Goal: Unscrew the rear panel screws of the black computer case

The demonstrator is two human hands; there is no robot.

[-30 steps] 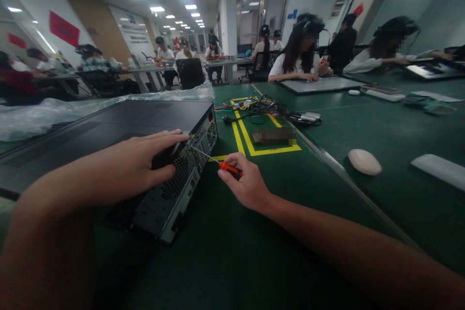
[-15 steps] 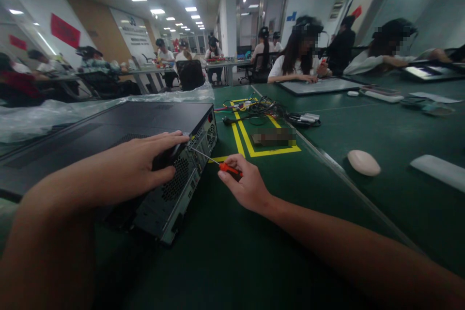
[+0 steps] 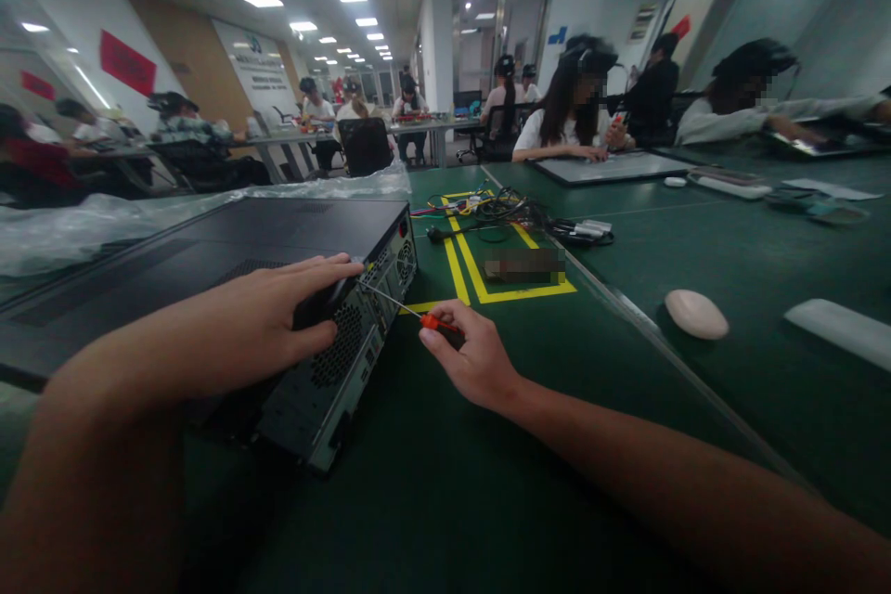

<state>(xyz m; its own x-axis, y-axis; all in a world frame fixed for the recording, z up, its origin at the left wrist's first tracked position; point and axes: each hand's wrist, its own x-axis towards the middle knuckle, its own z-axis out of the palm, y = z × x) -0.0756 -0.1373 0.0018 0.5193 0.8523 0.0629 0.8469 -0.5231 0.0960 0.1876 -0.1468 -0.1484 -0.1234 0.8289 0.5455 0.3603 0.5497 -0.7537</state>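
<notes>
Both hands work: left (image 3: 278, 316) flat on computer case (image 3: 292, 241), right (image 3: 473, 357) gripping screwdriver (image 3: 410, 309).

Green table (image 3: 529, 408), black computer case (image 3: 278, 232) lying on it, yellow tape outline (image 3: 522, 292), tangled cables (image 3: 501, 204), white mouse (image 3: 696, 314)

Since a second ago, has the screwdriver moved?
No. The screwdriver, in the right hand, keeps its tip at the same spot on the rear panel of the computer case, and its orange handle sits equally near the yellow tape.
</notes>
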